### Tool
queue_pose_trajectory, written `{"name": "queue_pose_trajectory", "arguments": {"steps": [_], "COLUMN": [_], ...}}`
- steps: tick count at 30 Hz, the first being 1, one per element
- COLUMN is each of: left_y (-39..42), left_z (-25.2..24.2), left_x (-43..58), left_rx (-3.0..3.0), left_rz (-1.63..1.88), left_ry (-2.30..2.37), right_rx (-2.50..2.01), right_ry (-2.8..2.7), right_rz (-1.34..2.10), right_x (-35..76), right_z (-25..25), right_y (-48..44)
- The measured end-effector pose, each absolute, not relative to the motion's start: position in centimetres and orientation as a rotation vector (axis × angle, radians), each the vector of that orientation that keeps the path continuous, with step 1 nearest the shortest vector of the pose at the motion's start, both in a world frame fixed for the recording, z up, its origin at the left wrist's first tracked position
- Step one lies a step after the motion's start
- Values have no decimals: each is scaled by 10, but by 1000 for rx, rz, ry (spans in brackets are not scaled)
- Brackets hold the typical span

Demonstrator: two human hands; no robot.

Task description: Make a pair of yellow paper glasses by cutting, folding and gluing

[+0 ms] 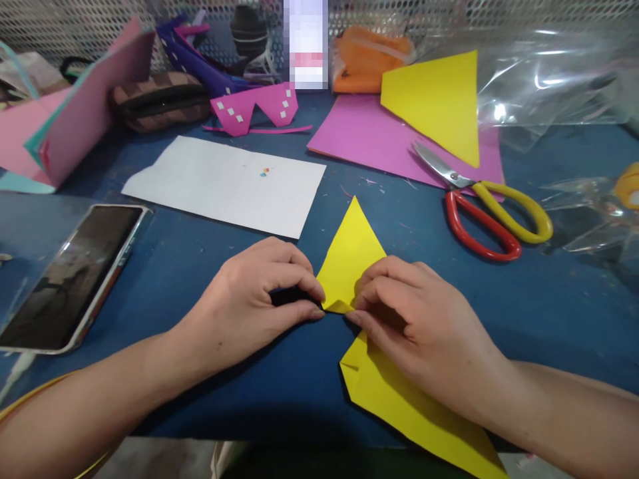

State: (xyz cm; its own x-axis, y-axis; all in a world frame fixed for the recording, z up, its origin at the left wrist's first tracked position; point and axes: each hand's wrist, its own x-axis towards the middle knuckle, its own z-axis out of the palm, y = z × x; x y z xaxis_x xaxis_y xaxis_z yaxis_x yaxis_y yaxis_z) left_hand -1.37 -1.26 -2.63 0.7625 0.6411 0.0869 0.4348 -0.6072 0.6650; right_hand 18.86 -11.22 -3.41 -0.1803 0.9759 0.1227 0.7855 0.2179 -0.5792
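Note:
A small yellow paper triangle (351, 249) lies on the blue table with its point facing away from me. My left hand (267, 296) pinches its near left corner between thumb and fingers. On the near right edge, my right hand (414, 319) closes its thumb and fingertips on the same paper. A small fold shows along the near edge between the hands. Beneath my right hand and wrist lies a larger yellow paper piece (404, 406) with a creased corner, running past the table's front edge. Red-and-yellow-handled scissors (454, 178) rest open beyond my right hand.
A white sheet (224, 186) lies ahead of my left hand, and a phone (80, 273) at the left. Pink paper glasses (254, 110), a brown case (160, 100), purple paper (349, 133), another yellow piece (439, 100) and clear plastic (549, 80) are along the back.

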Motion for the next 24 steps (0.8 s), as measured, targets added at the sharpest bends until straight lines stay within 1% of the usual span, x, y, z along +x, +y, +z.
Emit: {"name": "queue_pose_trajectory", "arguments": {"steps": [5, 12, 17, 24], "left_y": [-14, -17, -20, -22], "left_z": [-28, -32, -30, -29], "left_x": [-12, -10, -8, -5], "left_rx": [2320, 2472, 2537, 2476], "left_rz": [469, 513, 473, 446], "left_ry": [753, 644, 664, 767], "right_rx": [-1630, -1608, -1631, -1628], "right_ry": [-2018, -2040, -2044, -2023], "right_rz": [524, 504, 510, 527], "right_x": [187, 186, 185, 185], "right_z": [-35, -38, -39, -35], "right_y": [-113, -113, -113, -115]}}
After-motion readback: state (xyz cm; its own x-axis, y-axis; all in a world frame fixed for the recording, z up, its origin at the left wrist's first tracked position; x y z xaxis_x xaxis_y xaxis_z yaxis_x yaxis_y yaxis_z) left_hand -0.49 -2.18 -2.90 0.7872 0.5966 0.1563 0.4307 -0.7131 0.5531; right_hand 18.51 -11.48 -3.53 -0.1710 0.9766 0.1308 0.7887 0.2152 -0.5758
